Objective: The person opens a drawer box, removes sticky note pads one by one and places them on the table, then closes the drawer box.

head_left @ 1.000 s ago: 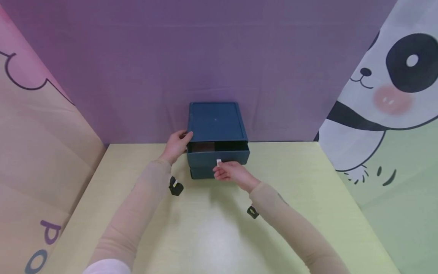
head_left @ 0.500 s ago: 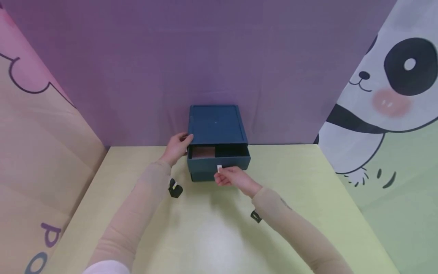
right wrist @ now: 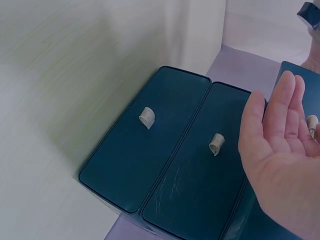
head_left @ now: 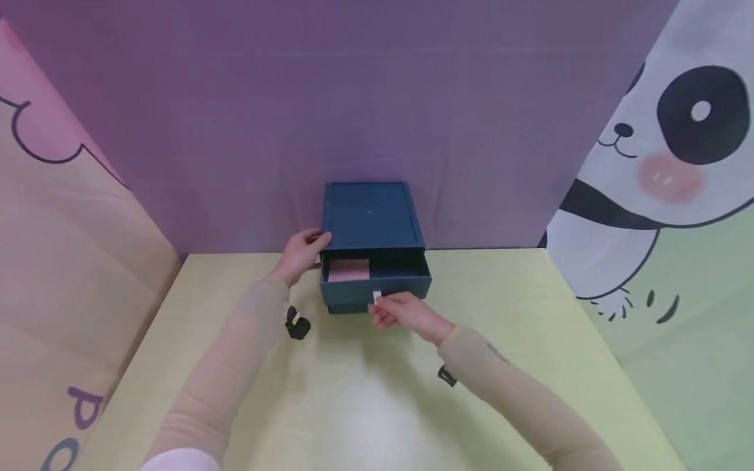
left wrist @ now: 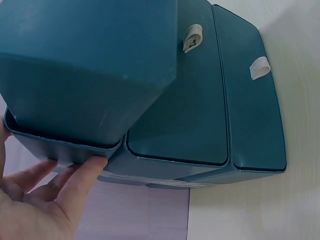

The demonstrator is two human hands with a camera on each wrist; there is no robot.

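Observation:
A dark blue drawer cabinet (head_left: 372, 216) stands on the table against the purple backdrop. Its top drawer (head_left: 347, 292) juts out, with a flat pink piece (head_left: 349, 270) inside on the left. My right hand (head_left: 409, 314) pinches the drawer's pale pull tab (head_left: 377, 297) between thumb and fingers. At the cabinet's upper left front corner is my left hand (head_left: 302, 255), thumb at the top edge and fingertips (left wrist: 95, 162) pressing the side wall. Two lower drawers, the middle one (left wrist: 195, 110) and the bottom one (left wrist: 255, 100), are closed and have similar loop tabs.
The pale yellow table (head_left: 353, 405) spreads in front and to both sides. A purple cloth (head_left: 377, 85) hangs behind. Printed panels, one with a panda (head_left: 671, 157), flank the table. Black wrist cameras (head_left: 297, 324) hang below the sleeves.
The top drawer has slid farther out toward me with my right hand on its tab, so more of the pink piece shows. My left hand has stayed at the corner.

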